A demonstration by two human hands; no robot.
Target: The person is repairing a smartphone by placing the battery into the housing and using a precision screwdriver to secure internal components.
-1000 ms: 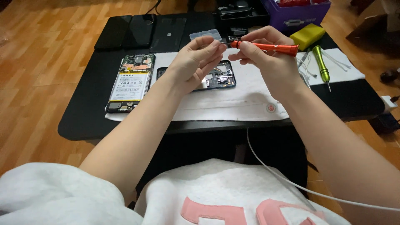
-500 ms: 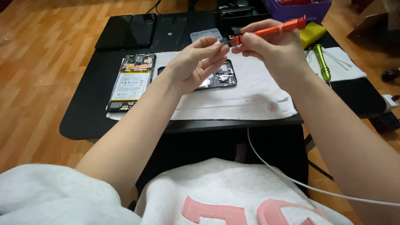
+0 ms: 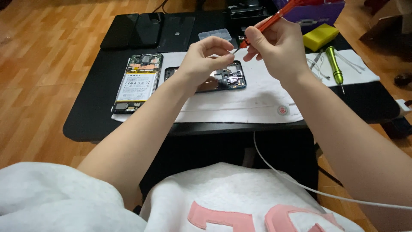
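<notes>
The right hand (image 3: 281, 49) is gripping an orange screwdriver (image 3: 268, 23), fingers clamped on its shaft, tip angled toward 7 o'clock at the left hand (image 3: 206, 60). The left fingers are pinching together, seemingly steadying something tiny at the tip, above the opened phone (image 3: 223, 79) lying on the white mat (image 3: 240, 103) of the bench.

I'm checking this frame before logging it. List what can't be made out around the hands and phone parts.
Head view only:
- What the left hand pinches at the orange screwdriver tip: too small, covered by fingertips.
- The screwdriver's upper end: cut off by the top edge.
- The open phone frame: its left part hidden behind the left hand and wrist.
- The purple box: cut by the top edge.
</notes>
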